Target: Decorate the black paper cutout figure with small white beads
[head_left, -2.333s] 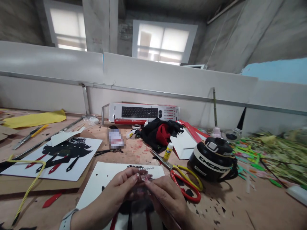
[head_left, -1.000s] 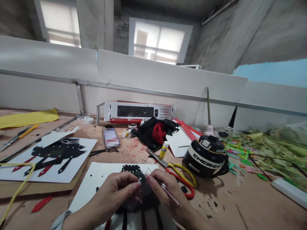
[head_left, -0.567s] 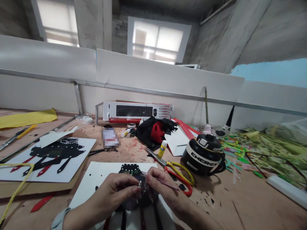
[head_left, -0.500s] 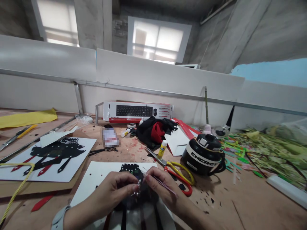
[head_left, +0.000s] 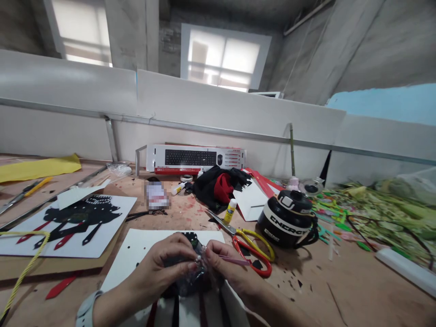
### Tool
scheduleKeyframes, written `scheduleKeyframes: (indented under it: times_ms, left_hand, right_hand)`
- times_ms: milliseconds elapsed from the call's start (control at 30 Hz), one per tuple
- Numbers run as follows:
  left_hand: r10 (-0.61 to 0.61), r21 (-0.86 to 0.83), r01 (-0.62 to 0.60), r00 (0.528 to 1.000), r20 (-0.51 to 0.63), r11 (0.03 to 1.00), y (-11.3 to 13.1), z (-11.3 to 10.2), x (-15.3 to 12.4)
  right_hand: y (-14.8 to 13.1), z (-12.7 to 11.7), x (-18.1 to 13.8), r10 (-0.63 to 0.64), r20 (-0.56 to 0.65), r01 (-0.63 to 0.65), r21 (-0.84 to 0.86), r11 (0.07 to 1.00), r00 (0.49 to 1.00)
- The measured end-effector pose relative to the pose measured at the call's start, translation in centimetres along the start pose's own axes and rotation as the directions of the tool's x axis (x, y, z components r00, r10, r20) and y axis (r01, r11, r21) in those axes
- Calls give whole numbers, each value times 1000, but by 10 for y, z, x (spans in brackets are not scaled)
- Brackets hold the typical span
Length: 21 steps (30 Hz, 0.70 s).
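Note:
My left hand [head_left: 173, 259], a pale blue band at its wrist, has thumb and forefinger pinched on a clear plastic bag [head_left: 194, 279] with small white beads [head_left: 198, 259] at its edge. My right hand [head_left: 223, 261] is closed on the bag's other side, meeting the left fingertips. A thin pink stick-like tool [head_left: 235, 260] pokes out of the right hand; its tip is hidden. Under both hands lies a white sheet [head_left: 131, 245] bearing a black paper cut-out [head_left: 192, 238] with white dots along its top and dark and red strips below. The hands cover much of it.
Open scissors [head_left: 252, 245] with red and yellow handles lie right of my hands, a glue stick [head_left: 230, 210] beside them. Behind stand a black "ENERGY" jug [head_left: 288, 220] and a keyboard box [head_left: 195, 159]. Another sheet with a black cut-out [head_left: 81, 213] lies left; glasses [head_left: 391, 222] lie right.
The plastic bag now shows more plainly between my hands, and my fingertips have come together. The pink tool has tilted flatter in my right hand. The table items stay put.

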<state>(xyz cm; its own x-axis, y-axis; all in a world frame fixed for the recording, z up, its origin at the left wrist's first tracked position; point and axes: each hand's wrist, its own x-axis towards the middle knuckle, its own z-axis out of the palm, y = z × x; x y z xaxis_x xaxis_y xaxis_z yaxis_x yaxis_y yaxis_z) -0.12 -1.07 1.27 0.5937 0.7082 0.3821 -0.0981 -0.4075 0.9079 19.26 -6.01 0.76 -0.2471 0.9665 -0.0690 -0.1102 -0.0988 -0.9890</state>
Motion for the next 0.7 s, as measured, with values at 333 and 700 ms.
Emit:
scheduleKeyframes:
  times_ms: [333,700]
  left_hand:
    - [-40,70,45,997,-67,997,0,1,1]
    - [-98,-96,96,995,-21,991,-6,2,-3]
  right_hand:
    - [-1,4,-5,-102,-105,79,-201,976,989]
    - [12,14,-3,75,-12,-66,350,934,997]
